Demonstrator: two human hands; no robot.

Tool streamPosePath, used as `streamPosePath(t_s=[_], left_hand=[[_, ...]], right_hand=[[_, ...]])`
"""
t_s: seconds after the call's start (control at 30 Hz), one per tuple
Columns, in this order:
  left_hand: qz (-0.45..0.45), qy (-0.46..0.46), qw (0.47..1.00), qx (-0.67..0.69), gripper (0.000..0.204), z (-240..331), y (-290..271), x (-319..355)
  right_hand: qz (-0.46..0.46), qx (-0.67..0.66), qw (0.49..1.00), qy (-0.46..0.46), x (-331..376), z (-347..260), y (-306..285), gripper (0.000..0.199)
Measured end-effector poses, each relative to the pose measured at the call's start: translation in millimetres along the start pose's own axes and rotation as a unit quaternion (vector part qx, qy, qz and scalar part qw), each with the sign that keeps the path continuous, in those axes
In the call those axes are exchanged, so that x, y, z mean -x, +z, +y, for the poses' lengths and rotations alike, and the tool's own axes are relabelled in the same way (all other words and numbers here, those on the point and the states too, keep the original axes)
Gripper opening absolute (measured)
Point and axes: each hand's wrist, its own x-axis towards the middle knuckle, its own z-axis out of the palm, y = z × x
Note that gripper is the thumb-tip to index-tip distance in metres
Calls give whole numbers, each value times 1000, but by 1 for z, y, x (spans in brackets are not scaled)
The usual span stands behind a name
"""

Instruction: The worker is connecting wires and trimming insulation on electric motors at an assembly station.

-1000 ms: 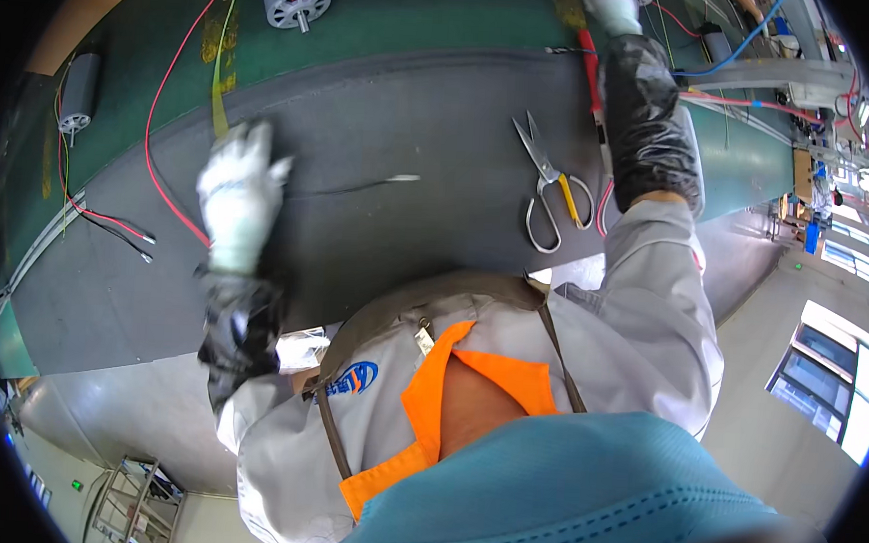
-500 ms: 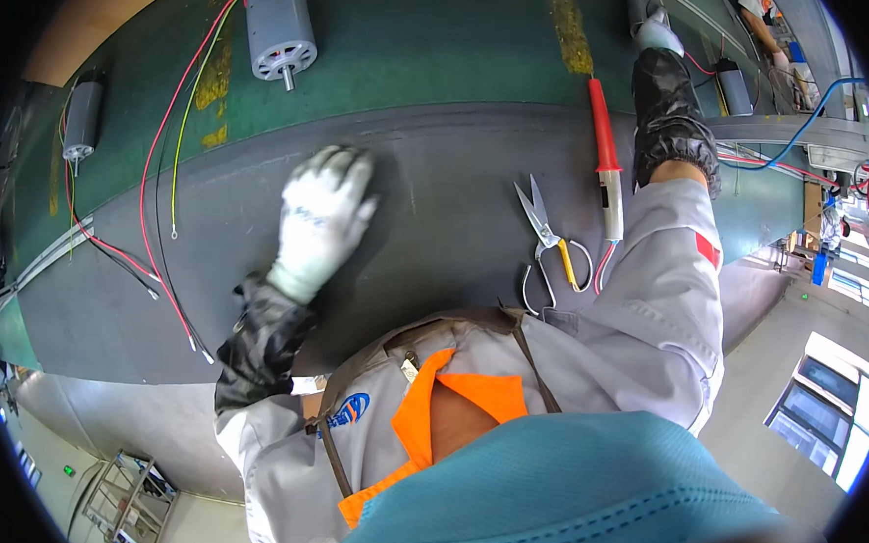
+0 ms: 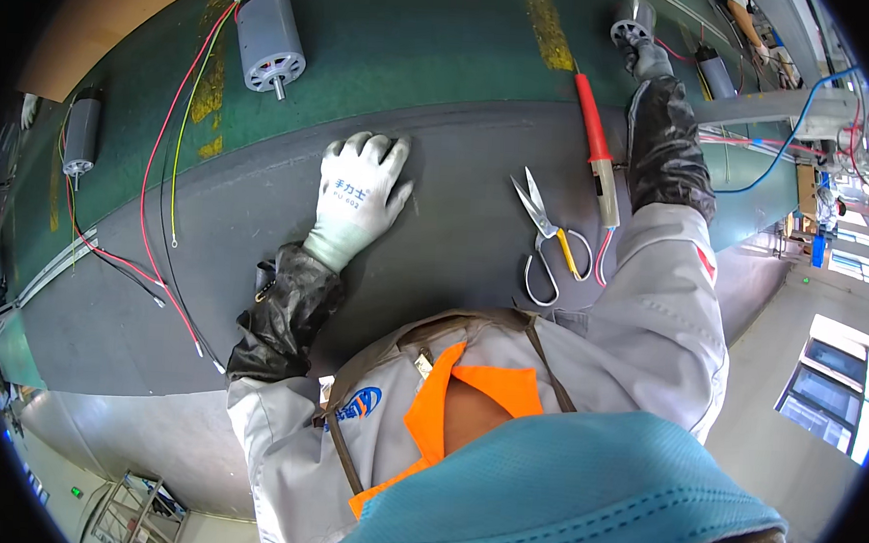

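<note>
My left hand (image 3: 358,197), in a white glove, lies palm down on the dark grey mat (image 3: 456,243) with fingers spread and nothing in it. Far to the right, my outstretched right hand (image 3: 650,61), also gloved, closes on the near end of a grey electric motor (image 3: 636,17); its fingertips are partly hidden. Between my arms lie open-bladed scissors (image 3: 545,228) with a yellow patch on one handle. Beside my right sleeve rests a soldering iron (image 3: 598,147) with a red front part and a pale handle.
Another grey motor (image 3: 271,42) with long red, black and yellow-green leads (image 3: 174,110) lies at the far left-centre. A smaller-looking motor (image 3: 82,135) is farther left. At right stand a metal frame (image 3: 777,108), a blue cable (image 3: 795,138) and another motor (image 3: 715,72).
My left hand has shifted slightly right and settled with its fingers spread. At the right, the motor has come nearer with my right hand at its end.
</note>
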Motion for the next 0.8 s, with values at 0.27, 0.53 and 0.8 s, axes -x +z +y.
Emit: streamPosePath(t_s=[0.27,0.53,0.8], left_hand=[[145,12,989,-5,52,-16,24,9],[286,-71,935,196,52,-36,38,15],[179,-8,941,288,48,4,-14,105]], right_hand=[[-272,-158,936,156,219,3,86,18],[-357,-97,919,138,460,51,171,28],[-359,273,893,4,530,56,138,39]])
